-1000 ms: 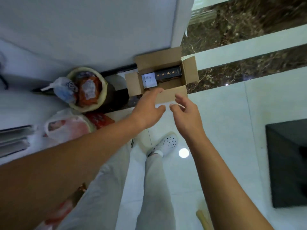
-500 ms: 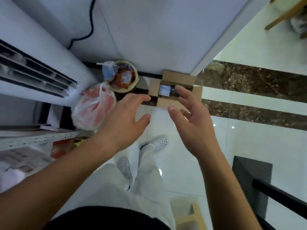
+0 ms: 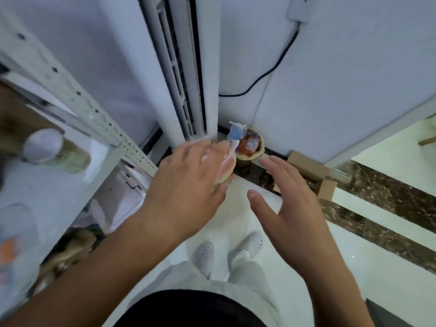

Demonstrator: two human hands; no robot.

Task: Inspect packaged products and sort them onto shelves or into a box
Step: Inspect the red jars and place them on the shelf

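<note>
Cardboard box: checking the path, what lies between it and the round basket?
Head view: between round basket and cardboard box, only dark floor, with fingers of the right hand over it.

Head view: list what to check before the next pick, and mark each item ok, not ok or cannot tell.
1. Left hand free: ok, fingers spread, nothing gripped.
2. Right hand free: ok, open and empty.
3. Box open: ok, its flaps stand up.
4. Room in the box: cannot tell, the right hand covers its inside.
5. Products to pick: ok, packets lie in the basket, and a pink bag shows beside it, partly behind the left hand.
6. Free shelf space: cannot tell, that side is blurred; a jar stands there.
</note>
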